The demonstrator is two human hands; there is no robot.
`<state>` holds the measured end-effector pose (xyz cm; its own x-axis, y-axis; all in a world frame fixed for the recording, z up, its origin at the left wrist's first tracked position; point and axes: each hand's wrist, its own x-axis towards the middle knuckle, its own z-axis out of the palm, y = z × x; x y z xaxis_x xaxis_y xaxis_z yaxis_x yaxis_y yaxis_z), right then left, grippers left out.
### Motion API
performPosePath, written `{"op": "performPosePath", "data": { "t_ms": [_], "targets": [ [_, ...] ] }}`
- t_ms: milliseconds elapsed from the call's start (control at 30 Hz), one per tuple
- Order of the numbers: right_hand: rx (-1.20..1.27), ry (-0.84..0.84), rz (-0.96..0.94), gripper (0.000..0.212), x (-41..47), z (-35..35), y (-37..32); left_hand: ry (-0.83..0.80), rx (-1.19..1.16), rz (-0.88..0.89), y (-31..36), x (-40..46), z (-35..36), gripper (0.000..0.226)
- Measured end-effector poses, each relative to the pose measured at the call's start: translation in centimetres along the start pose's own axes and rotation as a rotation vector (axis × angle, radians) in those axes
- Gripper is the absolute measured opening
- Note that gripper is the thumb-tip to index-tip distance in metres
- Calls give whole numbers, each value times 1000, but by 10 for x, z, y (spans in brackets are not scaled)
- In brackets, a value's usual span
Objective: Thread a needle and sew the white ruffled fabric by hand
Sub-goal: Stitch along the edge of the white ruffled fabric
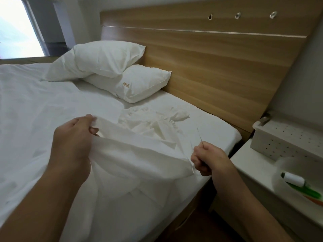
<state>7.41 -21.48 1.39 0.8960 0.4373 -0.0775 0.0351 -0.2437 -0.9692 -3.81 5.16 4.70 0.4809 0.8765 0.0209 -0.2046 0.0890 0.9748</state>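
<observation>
Head view: L hand (pixel 73 137) pinches white ruffled fabric (pixel 139 151) on bed (pixel 43 105); R hand (pixel 208 158), at 3 o'clock, clamps needle (pixel 200 136). Thread too faint to see.

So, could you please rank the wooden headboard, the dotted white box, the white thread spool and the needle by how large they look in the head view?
1. wooden headboard
2. dotted white box
3. white thread spool
4. needle, pinched in the right hand

The spool sits nearer the camera, yet the order is plain.
</observation>
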Motion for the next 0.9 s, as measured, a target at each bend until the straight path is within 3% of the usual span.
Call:
{"op": "performPosePath", "data": {
  "t_ms": [67,133,267,367,500,633,767,900],
  "targets": [
    [-42,-146,-150,30,-16,-3,3,35,-41,-13,1,2,-1,35],
    [-193,-216,-169,34,-19,-3,10,58,-63,-23,2,2,-2,36],
    [-368,31,-272,29,-16,9,11,94,-64,-17,4,-1,-2,36],
    [-331,161,-305,31,-14,3,7,132,-54,0,4,0,-3,28],
    [-215,176,-301,34,-15,-7,-1,121,-33,11,5,-2,-1,31],
    [-92,59,-265,35,-14,-13,-3,141,-27,3,6,-2,0,17],
    [65,-149,-251,38,-14,-17,-3,156,-56,-6,7,-2,0,25],
    [22,-106,-234,27,-7,-15,3,142,-90,3,9,-1,-1,28]
  ]
}}
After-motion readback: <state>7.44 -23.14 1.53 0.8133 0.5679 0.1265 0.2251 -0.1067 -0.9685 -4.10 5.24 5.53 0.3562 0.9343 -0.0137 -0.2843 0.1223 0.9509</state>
